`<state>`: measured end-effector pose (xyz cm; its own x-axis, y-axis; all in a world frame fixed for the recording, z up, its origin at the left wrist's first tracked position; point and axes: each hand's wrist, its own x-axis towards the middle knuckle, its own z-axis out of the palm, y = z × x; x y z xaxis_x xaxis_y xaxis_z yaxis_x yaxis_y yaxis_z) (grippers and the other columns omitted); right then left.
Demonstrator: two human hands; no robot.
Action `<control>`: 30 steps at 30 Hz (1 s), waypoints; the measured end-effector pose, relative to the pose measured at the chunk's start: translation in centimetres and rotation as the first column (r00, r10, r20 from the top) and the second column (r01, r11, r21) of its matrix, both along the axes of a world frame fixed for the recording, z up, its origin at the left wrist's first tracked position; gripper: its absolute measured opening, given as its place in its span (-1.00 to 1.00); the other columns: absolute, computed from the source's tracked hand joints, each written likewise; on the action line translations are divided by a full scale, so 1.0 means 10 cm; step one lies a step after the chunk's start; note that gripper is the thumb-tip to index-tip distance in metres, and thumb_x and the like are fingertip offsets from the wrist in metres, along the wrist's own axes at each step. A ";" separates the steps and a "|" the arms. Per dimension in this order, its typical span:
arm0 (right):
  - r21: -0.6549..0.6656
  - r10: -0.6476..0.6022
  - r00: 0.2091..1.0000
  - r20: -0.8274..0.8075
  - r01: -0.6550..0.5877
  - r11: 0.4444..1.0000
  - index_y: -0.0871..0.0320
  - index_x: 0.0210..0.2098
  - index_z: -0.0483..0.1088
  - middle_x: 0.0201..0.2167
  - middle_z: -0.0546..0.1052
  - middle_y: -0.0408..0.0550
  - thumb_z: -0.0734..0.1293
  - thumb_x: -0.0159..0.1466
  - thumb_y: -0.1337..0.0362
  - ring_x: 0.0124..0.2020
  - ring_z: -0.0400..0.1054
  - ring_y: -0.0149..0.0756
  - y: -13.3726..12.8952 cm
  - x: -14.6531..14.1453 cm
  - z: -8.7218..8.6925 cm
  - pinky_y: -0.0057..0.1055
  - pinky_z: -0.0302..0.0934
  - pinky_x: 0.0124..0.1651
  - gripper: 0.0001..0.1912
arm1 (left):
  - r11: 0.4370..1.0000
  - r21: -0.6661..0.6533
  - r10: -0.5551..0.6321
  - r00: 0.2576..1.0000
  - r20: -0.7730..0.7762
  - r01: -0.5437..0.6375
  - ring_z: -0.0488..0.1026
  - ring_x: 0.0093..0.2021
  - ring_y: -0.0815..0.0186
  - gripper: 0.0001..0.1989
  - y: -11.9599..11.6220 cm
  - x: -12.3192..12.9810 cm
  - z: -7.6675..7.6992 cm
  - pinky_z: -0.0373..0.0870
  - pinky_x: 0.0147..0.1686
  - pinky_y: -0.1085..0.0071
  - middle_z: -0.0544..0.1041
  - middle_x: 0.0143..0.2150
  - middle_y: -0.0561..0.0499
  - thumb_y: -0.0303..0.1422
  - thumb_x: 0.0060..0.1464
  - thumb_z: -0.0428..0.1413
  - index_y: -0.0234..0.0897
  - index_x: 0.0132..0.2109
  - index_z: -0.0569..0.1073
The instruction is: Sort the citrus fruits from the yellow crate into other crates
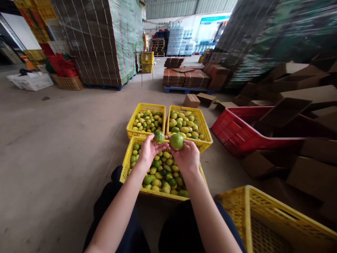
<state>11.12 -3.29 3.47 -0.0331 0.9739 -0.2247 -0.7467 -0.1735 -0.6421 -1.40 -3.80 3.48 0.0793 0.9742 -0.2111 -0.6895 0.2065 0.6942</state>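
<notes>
My left hand [149, 151] holds a green lemon [159, 136] between thumb and fingers. In my right hand [187, 154] is a larger, rounder green lemon [176, 141]. The two hands are close together, raised over the far part of the near yellow crate [163, 195]. That crate is filled with yellow and green lemons [168, 172], partly covered by my forearms. Just beyond it stand two more yellow crates, a left one [128, 127] and a right one [207, 135], both holding lemons.
A red crate [231, 137] with cardboard boxes [310, 172] around it stands to the right. Another yellow crate [247, 211] is at lower right. Wrapped pallet stacks [92, 42] and a blue pallet [184, 90] with cartons stand farther back on the concrete floor [65, 140].
</notes>
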 end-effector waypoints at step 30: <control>-0.068 0.082 0.947 -0.311 -0.108 0.992 0.18 -0.38 0.33 -0.55 0.47 -0.13 0.26 0.09 0.39 -0.60 0.31 -0.46 -0.03 0.38 0.06 -0.64 0.18 -0.69 -0.93 | 0.672 -0.546 -0.669 0.093 -0.738 0.501 0.31 -0.69 0.41 -0.88 -0.16 0.37 -1.32 0.21 -0.63 0.51 0.29 -0.65 0.15 -0.38 -0.03 0.10 -0.32 -0.47 0.35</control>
<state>14.92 -3.58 4.06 -0.2046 0.9412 -0.2690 -0.8826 -0.2962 -0.3651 2.25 -5.42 -9.72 0.3136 0.6688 -0.6740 0.6365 0.3787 0.6719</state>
